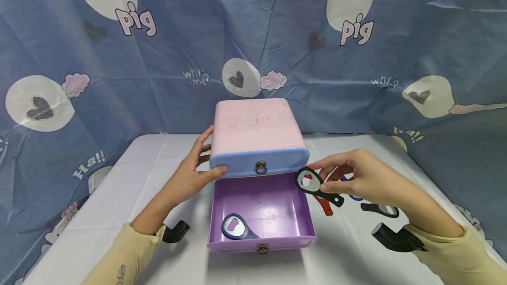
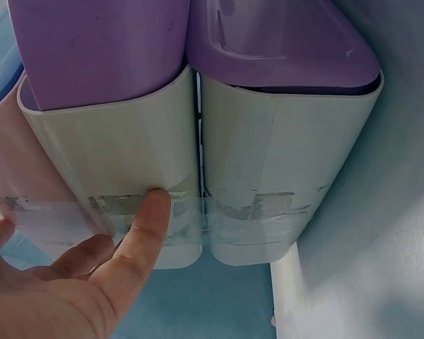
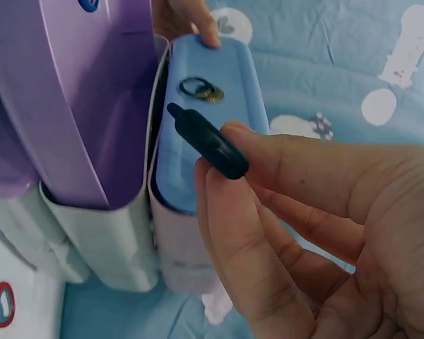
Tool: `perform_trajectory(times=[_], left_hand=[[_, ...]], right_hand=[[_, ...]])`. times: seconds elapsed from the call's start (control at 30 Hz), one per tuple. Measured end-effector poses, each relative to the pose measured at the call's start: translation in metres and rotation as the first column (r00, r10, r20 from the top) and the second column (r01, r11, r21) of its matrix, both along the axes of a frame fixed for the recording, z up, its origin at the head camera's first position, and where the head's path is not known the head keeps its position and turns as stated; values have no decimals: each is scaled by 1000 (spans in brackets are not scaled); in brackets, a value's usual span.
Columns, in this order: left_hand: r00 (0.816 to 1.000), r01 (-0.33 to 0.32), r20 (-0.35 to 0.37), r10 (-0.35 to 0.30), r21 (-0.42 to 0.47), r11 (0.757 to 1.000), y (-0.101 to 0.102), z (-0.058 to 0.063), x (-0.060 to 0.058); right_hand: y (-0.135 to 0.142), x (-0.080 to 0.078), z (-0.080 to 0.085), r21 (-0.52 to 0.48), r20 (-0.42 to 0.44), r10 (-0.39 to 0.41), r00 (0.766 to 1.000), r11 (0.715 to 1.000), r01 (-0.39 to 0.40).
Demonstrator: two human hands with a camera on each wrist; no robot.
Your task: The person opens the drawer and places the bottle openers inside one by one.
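Note:
My left hand (image 1: 194,173) rests along the left side of a small drawer cabinet (image 1: 255,124), its thumb on the front of the blue top drawer (image 1: 239,164). In the left wrist view its fingers lie extended against the pale casing (image 2: 138,152). The purple drawer (image 1: 273,221) below is pulled out, with a dark blue magnifying glass (image 1: 234,227) inside near its front left. My right hand (image 1: 362,177) pinches a black magnifying glass (image 1: 322,191) between thumb and fingers, over that drawer's right rim. The right wrist view shows this glass (image 3: 210,143) edge-on.
To the right of the cabinet a red magnifying glass (image 1: 326,208) lies on the white table, partly covered by the held one. Another black one (image 1: 382,209) and a blue one (image 1: 354,197) lie partly behind my right hand. A patterned blue cloth (image 1: 253,34) hangs behind.

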State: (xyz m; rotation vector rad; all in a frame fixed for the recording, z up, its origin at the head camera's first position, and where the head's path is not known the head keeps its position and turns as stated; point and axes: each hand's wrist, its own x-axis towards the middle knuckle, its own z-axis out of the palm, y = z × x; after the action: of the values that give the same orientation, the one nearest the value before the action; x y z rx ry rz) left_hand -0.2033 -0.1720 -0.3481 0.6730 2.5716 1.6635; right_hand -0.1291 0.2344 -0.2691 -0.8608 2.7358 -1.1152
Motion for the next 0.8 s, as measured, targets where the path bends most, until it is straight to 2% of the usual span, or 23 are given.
perform_trajectory(times=[0.2, 0.37, 0.63, 0.8], left_hand=[[1000, 2, 0, -2, 3, 1000, -1, 0, 0], [1000, 0, -5, 0, -3, 1000, -1, 0, 0], [1000, 1, -4, -1, 2, 1000, 0, 0, -1], [1000, 2, -9, -2, 5, 1000, -1, -1, -1]], right_hand=[[-21, -3, 0, 45, 19, 31, 999, 998, -31], [-36, -6, -3, 40, 79, 72, 994, 996, -75], [-57, -8, -4, 87, 144, 82, 986, 992, -95], [-69, -9, -6, 131, 157, 113, 981, 982, -134]])
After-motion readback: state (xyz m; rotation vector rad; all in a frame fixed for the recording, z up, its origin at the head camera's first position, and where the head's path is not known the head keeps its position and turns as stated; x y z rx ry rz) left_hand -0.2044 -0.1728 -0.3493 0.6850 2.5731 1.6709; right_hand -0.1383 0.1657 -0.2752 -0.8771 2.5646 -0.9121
